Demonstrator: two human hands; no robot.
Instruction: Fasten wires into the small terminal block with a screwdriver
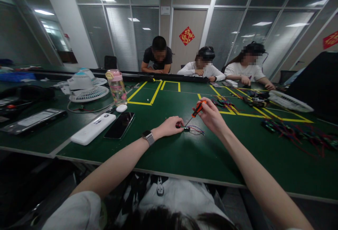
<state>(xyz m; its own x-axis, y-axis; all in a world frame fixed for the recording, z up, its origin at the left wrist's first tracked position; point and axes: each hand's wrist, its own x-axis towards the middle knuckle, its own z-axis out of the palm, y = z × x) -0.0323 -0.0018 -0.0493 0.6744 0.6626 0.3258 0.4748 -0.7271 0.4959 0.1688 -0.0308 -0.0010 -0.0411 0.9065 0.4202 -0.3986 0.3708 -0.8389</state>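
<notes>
My right hand (210, 112) is closed around the orange and black handle of a screwdriver (198, 108). Its thin shaft slants down to the left, and the tip meets or nearly meets a small green circuit board (187, 129). On the left side of that board, my left hand (171, 125) pinches it, with the fingers partly covering a dark red part. Thin red and blue wires (196, 129) curve away from the board to the right, lying on the green table (169, 152).
Left stand a white power bank (93, 128), a phone (120, 125), a pink-lidded bottle (116, 87) and fan parts (88, 92). Wire bundles (298, 133) lie right, near a white fan grille (290, 100). Yellow tape (139, 102) marks the table. Several people (157, 57) sit opposite.
</notes>
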